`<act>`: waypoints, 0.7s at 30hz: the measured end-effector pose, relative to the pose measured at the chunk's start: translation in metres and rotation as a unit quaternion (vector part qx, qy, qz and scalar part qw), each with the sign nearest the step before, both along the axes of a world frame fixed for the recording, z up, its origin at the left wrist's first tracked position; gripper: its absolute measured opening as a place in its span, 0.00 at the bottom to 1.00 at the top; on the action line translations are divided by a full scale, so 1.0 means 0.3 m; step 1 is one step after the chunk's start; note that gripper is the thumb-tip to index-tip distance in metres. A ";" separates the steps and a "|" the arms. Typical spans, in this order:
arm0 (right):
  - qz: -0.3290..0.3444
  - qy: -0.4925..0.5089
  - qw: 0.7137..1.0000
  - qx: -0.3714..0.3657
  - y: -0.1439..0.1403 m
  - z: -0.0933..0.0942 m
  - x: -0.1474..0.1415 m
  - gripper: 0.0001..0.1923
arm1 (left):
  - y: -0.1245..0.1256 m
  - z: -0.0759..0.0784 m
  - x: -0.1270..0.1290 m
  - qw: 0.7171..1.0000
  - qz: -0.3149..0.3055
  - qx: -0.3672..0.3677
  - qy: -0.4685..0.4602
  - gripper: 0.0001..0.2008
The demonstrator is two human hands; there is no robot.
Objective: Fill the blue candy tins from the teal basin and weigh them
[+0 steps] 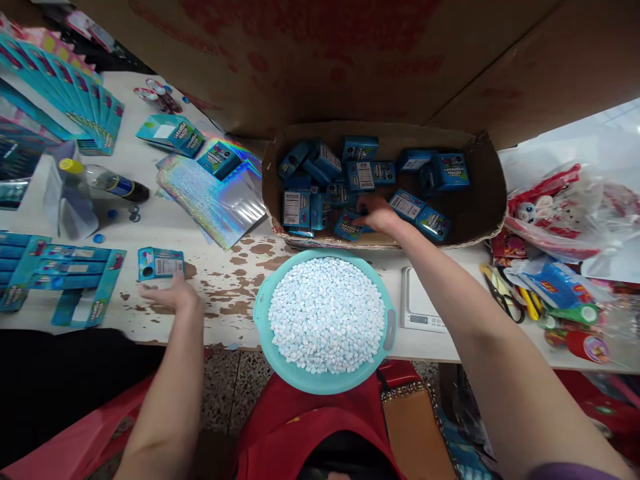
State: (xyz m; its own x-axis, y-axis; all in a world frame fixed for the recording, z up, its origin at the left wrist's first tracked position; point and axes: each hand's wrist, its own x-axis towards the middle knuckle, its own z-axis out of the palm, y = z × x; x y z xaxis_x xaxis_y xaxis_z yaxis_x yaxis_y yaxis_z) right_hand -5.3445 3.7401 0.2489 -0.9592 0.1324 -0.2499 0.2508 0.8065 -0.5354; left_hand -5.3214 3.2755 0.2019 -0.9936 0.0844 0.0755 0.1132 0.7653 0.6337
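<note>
My right hand (376, 215) reaches into a shallow cardboard tray (480, 200) full of small blue candy boxes (360, 175) and closes its fingers on one blue box (350, 227) near the tray's front. My left hand (167, 295) rests flat on the worn white table (235, 280), fingers apart, just below a single blue box (160, 263) lying on its side. It holds nothing. A teal bowl (385, 333) heaped with small white candies (326, 313) sits at the table's front edge between my arms.
A small digital scale (419, 307) lies right of the bowl. Holographic pouches (220, 200) and flat blue cartons (75, 280) cover the left side, beside a lying bottle (107, 181). Bagged toys, scissors (500, 293) and tape crowd the right. Big cardboard boxes (350, 53) stand behind.
</note>
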 end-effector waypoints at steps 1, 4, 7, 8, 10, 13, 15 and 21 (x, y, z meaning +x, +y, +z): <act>-0.017 0.023 1.000 -0.004 0.007 0.031 0.030 0.21 | 0.025 0.004 0.040 0.998 0.049 0.004 0.028 0.22; -0.086 0.166 0.981 -0.047 0.018 0.162 0.180 0.27 | 0.157 0.035 0.187 0.979 0.163 0.048 0.113 0.25; -0.167 0.318 0.926 -0.114 0.011 0.293 0.404 0.25 | 0.341 0.084 0.310 0.995 -0.051 0.071 0.056 0.18; -0.196 0.345 0.910 -0.123 0.005 0.321 0.485 0.25 | 0.403 0.097 0.333 0.987 -0.149 0.060 0.013 0.18; -0.237 0.365 0.890 -0.134 -0.011 0.338 0.639 0.26 | 0.519 0.109 0.345 0.961 -0.269 0.029 -0.059 0.21; -0.300 0.327 0.888 -0.124 -0.037 0.275 0.811 0.28 | 0.659 0.098 0.309 0.936 -0.335 -0.030 -0.103 0.26; -0.353 0.295 0.880 -0.114 -0.051 0.201 0.867 0.27 | 0.727 0.088 0.281 0.927 -0.353 -0.081 -0.102 0.27; -0.370 0.256 0.893 -0.013 -0.070 -0.031 0.813 0.25 | 0.804 0.100 0.294 0.895 -0.391 -0.178 -0.121 0.29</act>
